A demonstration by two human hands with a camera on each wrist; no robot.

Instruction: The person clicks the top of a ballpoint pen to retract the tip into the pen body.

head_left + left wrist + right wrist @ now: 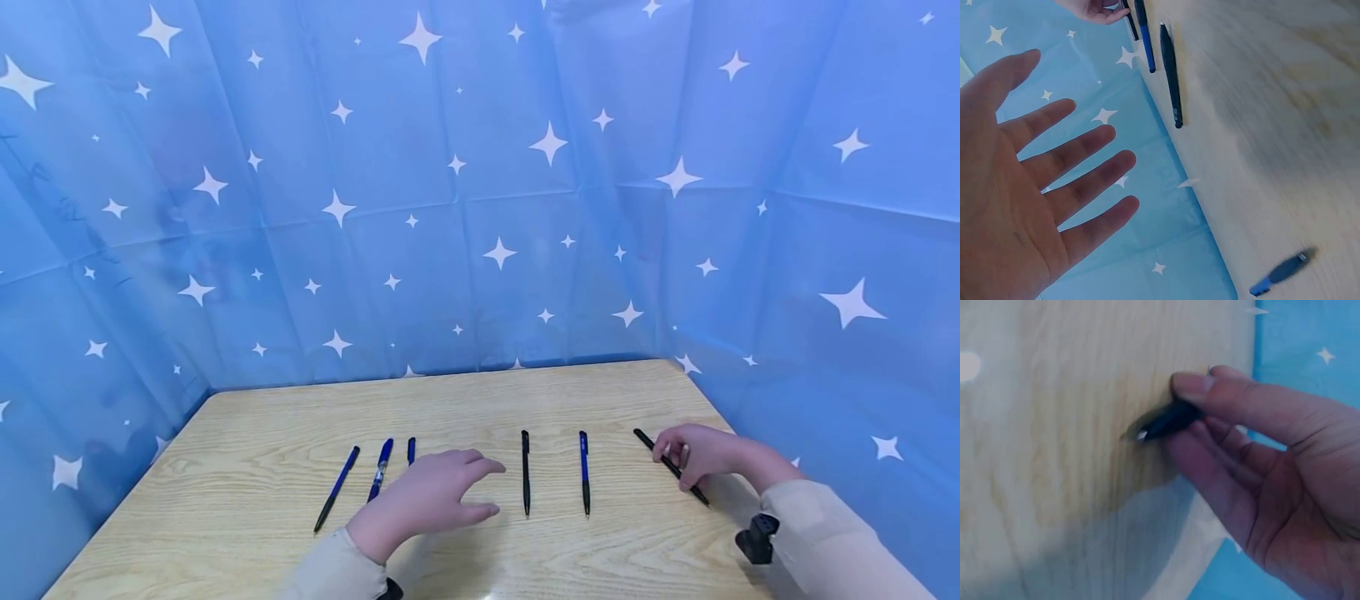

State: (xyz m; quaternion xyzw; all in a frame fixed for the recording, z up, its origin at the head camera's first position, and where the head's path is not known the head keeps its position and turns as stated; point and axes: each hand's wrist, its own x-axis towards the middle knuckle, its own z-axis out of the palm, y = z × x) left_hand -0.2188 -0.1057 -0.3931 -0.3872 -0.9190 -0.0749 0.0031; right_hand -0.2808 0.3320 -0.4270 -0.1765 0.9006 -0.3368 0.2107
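At the table's right side my right hand [701, 454] pinches a black pen [693, 490] between thumb and fingers; the pen slants, its far end pointing up-left. In the right wrist view the pen's tip [1142, 434] pokes out past the fingertips, close over the wood. My left hand [435, 496] hovers over the table left of centre with its fingers spread and nothing held. It partly hides a blue pen [411, 450] and overlaps the lower end of a blue-and-clear pen [381, 467]. Right of it lies a black pen [526, 475], then a blue pen with black grip [584, 471].
Another blue pen with a black grip [337, 489] lies slanted at the left end of the row. The wooden table [480, 400] backs onto a blue curtain [450, 208] printed with white stars, which also hangs along both sides.
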